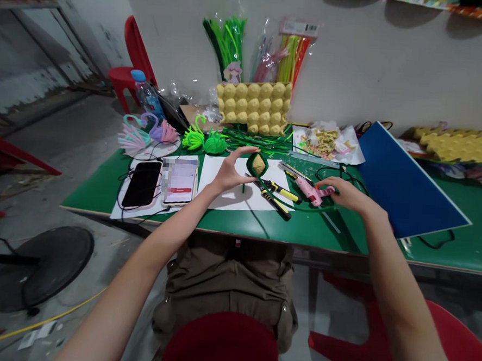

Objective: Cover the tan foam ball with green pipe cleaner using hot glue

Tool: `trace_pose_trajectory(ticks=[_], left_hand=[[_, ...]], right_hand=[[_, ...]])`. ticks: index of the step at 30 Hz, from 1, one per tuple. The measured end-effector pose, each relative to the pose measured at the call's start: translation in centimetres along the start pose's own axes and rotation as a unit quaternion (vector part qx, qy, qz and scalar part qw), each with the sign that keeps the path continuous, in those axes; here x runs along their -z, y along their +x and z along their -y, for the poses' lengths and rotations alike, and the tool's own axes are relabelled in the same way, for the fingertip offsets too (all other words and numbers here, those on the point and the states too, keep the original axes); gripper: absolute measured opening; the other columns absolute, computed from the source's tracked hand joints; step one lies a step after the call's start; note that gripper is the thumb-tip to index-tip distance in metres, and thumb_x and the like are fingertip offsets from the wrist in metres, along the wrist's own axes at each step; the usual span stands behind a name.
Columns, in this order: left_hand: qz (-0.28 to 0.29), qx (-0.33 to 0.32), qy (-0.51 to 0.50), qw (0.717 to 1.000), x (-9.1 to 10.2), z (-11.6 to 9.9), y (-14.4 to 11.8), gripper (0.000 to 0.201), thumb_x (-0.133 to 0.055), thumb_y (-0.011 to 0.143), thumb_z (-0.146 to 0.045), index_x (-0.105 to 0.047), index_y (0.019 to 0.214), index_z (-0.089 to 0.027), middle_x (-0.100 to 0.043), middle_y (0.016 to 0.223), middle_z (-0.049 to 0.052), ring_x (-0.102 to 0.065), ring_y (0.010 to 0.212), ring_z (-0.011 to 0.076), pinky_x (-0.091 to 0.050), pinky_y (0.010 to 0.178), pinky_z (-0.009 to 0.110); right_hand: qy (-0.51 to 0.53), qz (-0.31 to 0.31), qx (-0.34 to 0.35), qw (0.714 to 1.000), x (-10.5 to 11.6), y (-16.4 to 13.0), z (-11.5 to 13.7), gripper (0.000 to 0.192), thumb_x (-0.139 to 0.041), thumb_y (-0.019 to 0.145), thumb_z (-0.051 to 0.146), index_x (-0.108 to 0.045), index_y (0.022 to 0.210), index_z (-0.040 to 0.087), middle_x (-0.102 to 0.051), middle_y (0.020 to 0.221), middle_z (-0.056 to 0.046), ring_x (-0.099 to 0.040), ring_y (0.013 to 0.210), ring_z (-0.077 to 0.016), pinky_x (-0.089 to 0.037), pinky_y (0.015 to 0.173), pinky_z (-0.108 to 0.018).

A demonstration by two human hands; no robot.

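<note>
My left hand (230, 170) is raised over a white sheet (232, 193) on the green table (102, 185). Its thumb and fingers are curved around a small yellow foam piece ringed with dark green pipe cleaner (258, 164). My right hand (342, 192) lies palm down on the table, its fingers resting on the handle of a pink glue gun (311, 190). Yellow-and-black pliers (275, 196) lie between the two hands.
Two phones (143, 184) lie on paper at the left with cables. Pipe-cleaner swans (140, 133), a yellow foam block (253, 106) and packs of pipe cleaners (229, 41) stand at the back. A blue board (404, 185) lies at right. Red chairs surround the table.
</note>
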State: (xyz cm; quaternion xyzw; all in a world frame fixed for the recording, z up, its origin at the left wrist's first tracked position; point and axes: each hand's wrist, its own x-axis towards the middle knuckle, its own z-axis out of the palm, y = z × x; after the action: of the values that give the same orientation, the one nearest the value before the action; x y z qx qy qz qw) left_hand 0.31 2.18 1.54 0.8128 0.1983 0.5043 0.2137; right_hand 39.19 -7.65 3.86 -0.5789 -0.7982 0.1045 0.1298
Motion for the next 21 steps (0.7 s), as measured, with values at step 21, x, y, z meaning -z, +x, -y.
trace_pose_trajectory(ticks=[21], left_hand=[[0.012, -0.043, 0.013, 0.999, 0.2, 0.0, 0.0, 0.066, -0.086, 0.075, -0.042, -0.062, 0.132, -0.02, -0.07, 0.132, 0.014, -0.066, 0.126, 0.0291, -0.052, 0.111, 0.046]], right_hand=[[0.148, -0.099, -0.064, 0.982, -1.7, -0.8, 1.2, 0.038, -0.058, 0.083, 0.051, -0.061, 0.106, 0.021, -0.073, 0.103, -0.009, -0.067, 0.092, -0.0276, -0.056, 0.08, -0.039]])
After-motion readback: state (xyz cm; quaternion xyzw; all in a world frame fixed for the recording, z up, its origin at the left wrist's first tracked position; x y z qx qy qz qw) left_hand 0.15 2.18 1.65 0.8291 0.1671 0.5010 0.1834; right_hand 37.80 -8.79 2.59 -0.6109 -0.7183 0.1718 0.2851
